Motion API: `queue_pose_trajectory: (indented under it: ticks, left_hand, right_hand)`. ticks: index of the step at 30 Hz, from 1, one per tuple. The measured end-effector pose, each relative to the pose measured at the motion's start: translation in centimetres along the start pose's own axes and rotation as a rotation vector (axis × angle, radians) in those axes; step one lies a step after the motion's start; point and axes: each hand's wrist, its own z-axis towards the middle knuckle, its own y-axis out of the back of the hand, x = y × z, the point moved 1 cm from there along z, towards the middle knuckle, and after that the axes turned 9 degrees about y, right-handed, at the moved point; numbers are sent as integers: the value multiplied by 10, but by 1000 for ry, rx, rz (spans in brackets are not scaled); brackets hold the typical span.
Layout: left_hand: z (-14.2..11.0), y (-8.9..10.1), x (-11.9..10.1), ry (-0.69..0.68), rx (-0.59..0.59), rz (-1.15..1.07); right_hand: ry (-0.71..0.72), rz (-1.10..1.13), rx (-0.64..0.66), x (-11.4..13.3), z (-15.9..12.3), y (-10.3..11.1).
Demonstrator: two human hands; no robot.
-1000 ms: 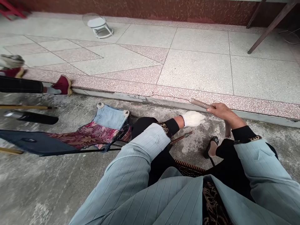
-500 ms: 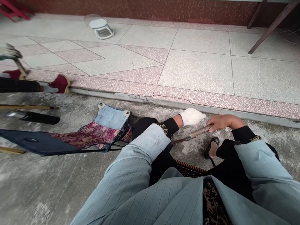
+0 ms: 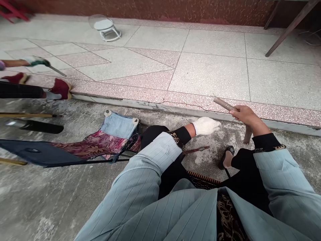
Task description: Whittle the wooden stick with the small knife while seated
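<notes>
My left hand [image 3: 207,126], in a white knitted glove, is closed above my left knee. What its fingers hold is hidden. Just below its wrist a reddish-brown rod [image 3: 197,150] sticks out, with a coil wound near its tip. My bare right hand [image 3: 242,113] grips a grey-brown cylindrical bar [image 3: 223,103], which points up and left over the kerb. Another grey-brown length [image 3: 247,135] shows beneath that hand; whether it joins the bar is hidden by the fingers. The two hands are apart.
A folding chair [image 3: 92,144] stands on the concrete at my left, beside a black bottle [image 3: 40,127]. The raised tiled step's edge [image 3: 140,103] runs in front. A co-worker's gloved hand [image 3: 38,62] holds a tool at far left. A small white stool [image 3: 106,28] stands behind.
My right hand has moved up and right, lifting the bar off the reddish-brown rod and turning it. My left hand has stayed put. The co-worker's gloved hand has shifted right.
</notes>
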Motion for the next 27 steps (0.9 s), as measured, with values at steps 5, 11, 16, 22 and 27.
queue_pose_trajectory:
  ticks: [5, 11, 16, 22, 27]
  left_hand:
    - [-1, -2, 1, 18, -89, 72]
    - [8, -5, 8, 58, -110, 108]
    - [10, 3, 21, 68, -163, 158]
    - [15, -2, 26, 6, -131, 56]
    - [13, -12, 12, 10, -31, 7]
  right_hand:
    - [16, -504, 217, -1, 9, -17]
    - [151, -434, 535, 4, 2, -34]
    - [321, -138, 680, 16, -12, -27]
    - [357, 562, 470, 14, -17, 8]
    - [154, 687, 6, 4, -11, 15]
